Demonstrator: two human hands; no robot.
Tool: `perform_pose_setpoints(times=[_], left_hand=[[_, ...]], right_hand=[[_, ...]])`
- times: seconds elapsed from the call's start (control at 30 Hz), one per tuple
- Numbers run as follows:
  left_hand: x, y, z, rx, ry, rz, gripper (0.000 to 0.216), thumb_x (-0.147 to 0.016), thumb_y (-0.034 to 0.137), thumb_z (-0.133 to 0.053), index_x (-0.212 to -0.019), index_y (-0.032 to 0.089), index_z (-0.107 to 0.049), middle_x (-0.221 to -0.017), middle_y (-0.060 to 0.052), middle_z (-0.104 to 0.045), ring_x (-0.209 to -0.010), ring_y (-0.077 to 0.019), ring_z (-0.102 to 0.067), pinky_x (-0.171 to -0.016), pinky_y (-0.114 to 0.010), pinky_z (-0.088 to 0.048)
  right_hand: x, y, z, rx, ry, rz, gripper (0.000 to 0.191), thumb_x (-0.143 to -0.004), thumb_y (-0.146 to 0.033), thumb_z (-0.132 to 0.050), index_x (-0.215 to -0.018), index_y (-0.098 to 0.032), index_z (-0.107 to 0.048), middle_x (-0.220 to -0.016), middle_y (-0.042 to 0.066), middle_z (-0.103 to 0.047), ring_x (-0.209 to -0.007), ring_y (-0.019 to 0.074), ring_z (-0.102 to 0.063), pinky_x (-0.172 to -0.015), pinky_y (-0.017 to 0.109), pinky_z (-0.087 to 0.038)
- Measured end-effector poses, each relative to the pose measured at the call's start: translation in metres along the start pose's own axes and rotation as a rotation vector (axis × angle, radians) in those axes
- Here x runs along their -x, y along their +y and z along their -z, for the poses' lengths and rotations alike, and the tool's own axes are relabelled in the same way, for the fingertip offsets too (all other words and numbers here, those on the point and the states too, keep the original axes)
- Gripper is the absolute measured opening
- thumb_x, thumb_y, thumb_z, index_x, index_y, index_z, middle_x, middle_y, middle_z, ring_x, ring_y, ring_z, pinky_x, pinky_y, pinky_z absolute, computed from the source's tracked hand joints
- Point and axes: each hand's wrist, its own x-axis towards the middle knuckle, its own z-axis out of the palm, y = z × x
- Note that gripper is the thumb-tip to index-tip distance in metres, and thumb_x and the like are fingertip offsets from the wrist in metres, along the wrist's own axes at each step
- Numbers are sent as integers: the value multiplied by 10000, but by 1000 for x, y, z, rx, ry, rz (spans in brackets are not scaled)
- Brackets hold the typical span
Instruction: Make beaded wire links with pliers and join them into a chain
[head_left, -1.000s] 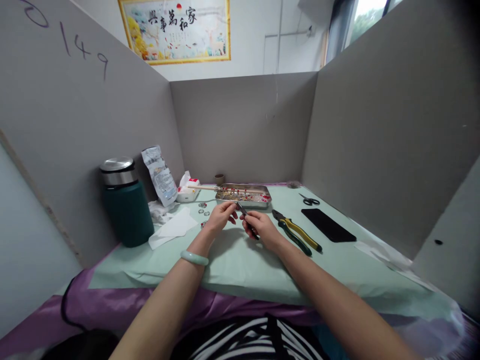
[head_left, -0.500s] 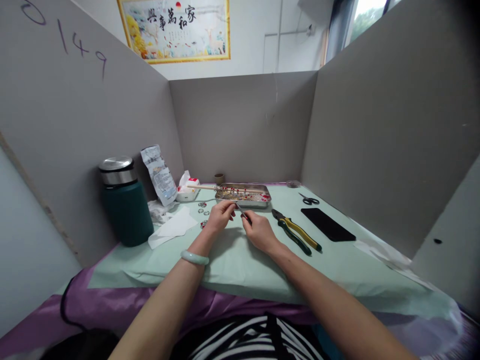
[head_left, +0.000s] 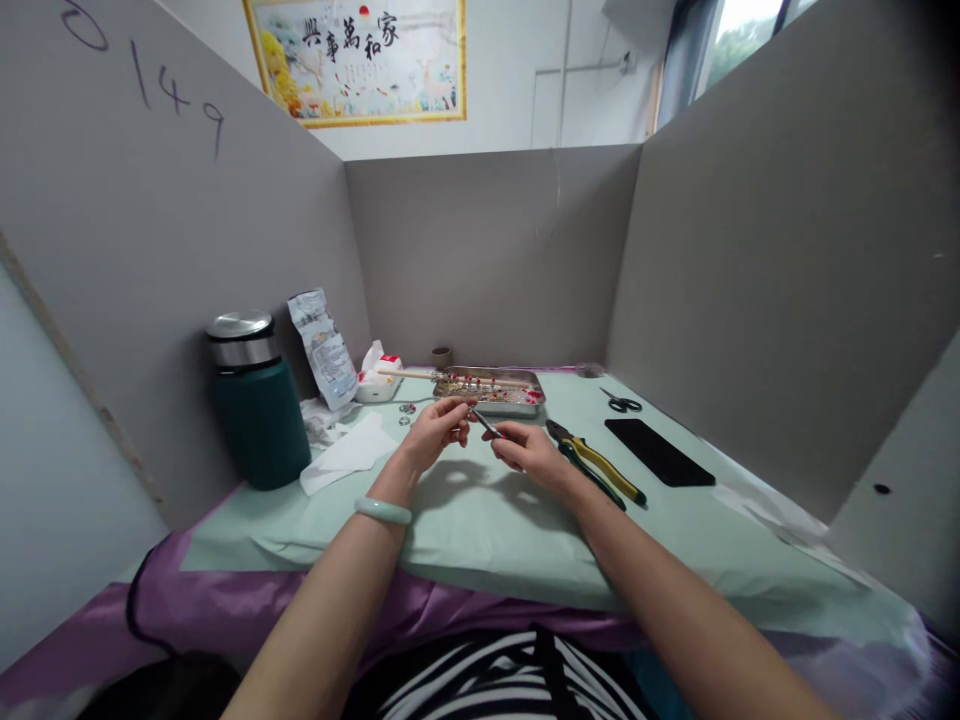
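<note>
Looking down from the head camera, both hands meet over the middle of the green mat, raised a little above it, to judge by the shadows beneath. The right hand is closed around a thin dark tool, whose tip slants toward 10 o'clock. The left hand is drawn narrow, thumb and forefinger pinched at that tip. Whether anything sits between them is too small to tell. Held this close and this near the body's midline, the grip looks suited to fine work, each hand steadying the other.

The tray lies at 12 o'clock from the hands, near, and holds a scatter of small red and metal bits. A few loose rings lie on the mat at 11 o'clock of the left hand. A bangle circles the left wrist.

At 3 o'clock of the right hand lie the pliers, just beside it, handles toward 4 o'clock. Beyond them are the phone and, at 2 o'clock, the scissors. At 9 o'clock lies a tissue, with the flask farther out and a packet leaning on the wall.

Nothing lies between the hands and the tray. The pliers crowd the right wrist's outer side.
</note>
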Motion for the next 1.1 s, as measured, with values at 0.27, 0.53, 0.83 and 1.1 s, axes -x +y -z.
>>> perform_pose_setpoints(times=[0.27, 0.53, 0.83, 1.1], left_hand=[[-2, -2, 3, 26, 54, 66, 270, -617, 251, -794, -796, 108, -651, -629, 7, -591, -436, -44, -481, -418, -198, -372], [-5, -8, 2, 27, 86, 88, 252, -650, 215, -785, -807, 92, -631, -749, -72, -675, -724, -179, -679, -706, -311, -537], [-6, -7, 3, 64, 131, 78, 251, -709, 280, -751, -791, 106, -589, -748, -59, -665, -739, -183, -689, -700, -307, -544], [-4, -8, 4, 16, 122, 45, 287, -674, 292, -770, -840, 124, -607, -818, -66, -674, -814, -199, -675, -720, -327, -529]], right_hand=[[1, -2, 6, -138, -118, -60, 252, -766, -290, -589, -960, -151, -671, -714, 12, -577, -555, 95, -440, -488, 224, -313], [-2, 3, 7, -35, -7, -48, 211, -775, -296, -587, -920, -176, -681, -661, -4, -565, -528, 94, -414, -479, 216, -308], [0, 0, 6, -122, 12, -101, 222, -772, -352, -600, -876, -167, -665, -692, 8, -580, -557, 101, -464, -468, 215, -339], [0, -1, 1, -272, -43, -192, 258, -786, -389, -599, -889, -157, -647, -756, 43, -626, -586, 121, -543, -466, 223, -429]])
